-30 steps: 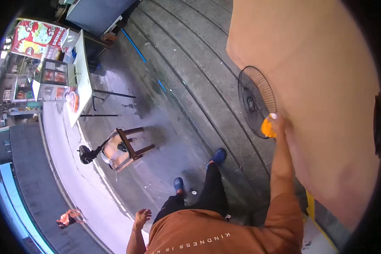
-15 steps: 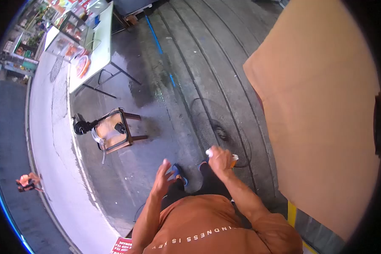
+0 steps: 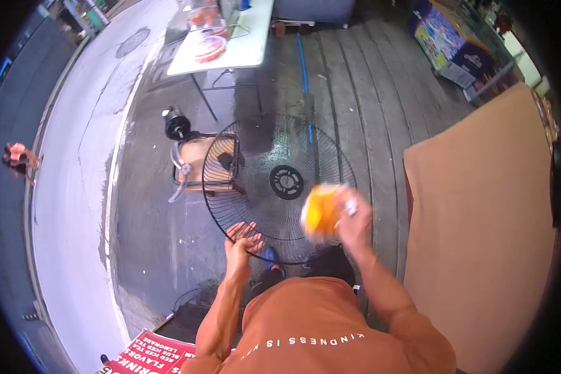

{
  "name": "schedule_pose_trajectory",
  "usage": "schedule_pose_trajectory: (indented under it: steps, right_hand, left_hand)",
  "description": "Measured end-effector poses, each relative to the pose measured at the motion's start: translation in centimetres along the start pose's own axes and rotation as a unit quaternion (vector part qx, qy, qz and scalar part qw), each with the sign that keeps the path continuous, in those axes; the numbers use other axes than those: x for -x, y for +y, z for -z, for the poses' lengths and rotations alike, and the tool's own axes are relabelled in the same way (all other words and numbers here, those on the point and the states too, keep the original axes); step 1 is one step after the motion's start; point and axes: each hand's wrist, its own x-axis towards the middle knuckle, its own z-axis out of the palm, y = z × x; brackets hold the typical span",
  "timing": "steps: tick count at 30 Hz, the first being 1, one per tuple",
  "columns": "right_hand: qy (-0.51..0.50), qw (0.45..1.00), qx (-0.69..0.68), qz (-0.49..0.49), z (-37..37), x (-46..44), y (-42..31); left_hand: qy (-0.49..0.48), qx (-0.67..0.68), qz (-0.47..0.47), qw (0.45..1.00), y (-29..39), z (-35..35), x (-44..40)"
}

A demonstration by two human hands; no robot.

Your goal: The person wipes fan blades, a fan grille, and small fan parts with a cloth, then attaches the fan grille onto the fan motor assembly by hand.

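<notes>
A round black wire fan guard [image 3: 286,217] is held up in front of me, its hub ring in the middle. My left hand [image 3: 242,242] grips the near-left rim, with fingertips showing past the wire. My right hand [image 3: 356,230] is closed on a motion-blurred yellow-orange and white cloth [image 3: 323,210], over the guard's right side; whether it touches the wires, I cannot tell. Beyond the guard, a wooden stool [image 3: 199,153] carries a black fan motor [image 3: 176,124] at its left and translucent fan blades [image 3: 184,169].
A white folding table [image 3: 246,53] with food trays stands ahead. At right is a large brown-covered panel [image 3: 480,212], with a freezer [image 3: 445,43] behind it. A red drinks sign [image 3: 153,355] lies lower left. A person [image 3: 20,156] is across the road.
The guard has come up from low by my right hand to in front of me, and my left hand has taken its rim. The cloth shows more fully. My view has turned right.
</notes>
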Motion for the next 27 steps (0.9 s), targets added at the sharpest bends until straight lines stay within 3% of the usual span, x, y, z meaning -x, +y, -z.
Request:
schedule_pose_trajectory:
  steps: [2,4,6,8,11,12,14,16,17,20,23,26,27]
  right_hand:
    - [0.078,0.994,0.016,0.08,-1.9,-3.5,-2.4]
    - [0.051,0.965,0.131,0.221,-5.9,-5.1,-1.2]
    - [-0.102,0.912,0.197,0.346,-10.5,-4.2,0.0]
    - [-0.26,0.788,0.388,0.401,-13.2,-0.9,-0.7]
    - [-0.301,0.766,0.312,0.475,-16.3,-2.4,0.4]
    - [-0.365,0.831,0.209,0.364,-17.1,-3.9,0.2]
    - [-0.206,0.904,0.24,0.288,-20.3,-2.6,1.1]
    - [-0.287,0.855,0.229,0.366,-23.1,2.3,-2.3]
    - [-0.332,0.808,0.203,0.443,-24.8,4.7,-2.1]
    - [-0.513,0.676,0.154,0.506,-27.7,9.7,-5.1]
    - [-0.453,0.687,0.154,0.547,-30.5,10.4,-5.3]
    - [-0.362,0.751,0.17,0.526,-33.3,10.4,-6.3]
    - [-0.383,0.777,0.115,0.486,-34.1,10.4,-6.3]
  left_hand:
    - [-0.016,0.027,-0.031,0.999,2.6,1.4,1.4]
    - [-0.022,0.039,-0.049,0.998,4.4,2.2,2.7]
    - [-0.043,0.062,-0.07,0.995,5.7,3.6,3.6]
    - [-0.042,0.068,-0.095,0.992,6.4,4.5,4.8]
    - [-0.032,0.054,-0.147,0.987,7.2,7.8,6.0]
    - [-0.028,0.056,-0.157,0.986,7.6,9.1,6.7]
    - [-0.02,0.055,-0.186,0.981,8.2,11.5,7.8]
    - [-0.011,0.051,-0.214,0.975,8.5,12.8,8.5]
    - [-0.001,0.08,-0.202,0.976,8.8,13.5,9.1]
    - [0.099,0.074,-0.252,0.96,8.5,16.7,11.1]
    - [0.154,0.137,-0.264,0.942,7.9,19.8,14.3]
    - [0.248,0.163,-0.286,0.911,7.5,21.8,17.8]
    - [0.274,0.167,-0.306,0.896,7.0,22.7,18.7]
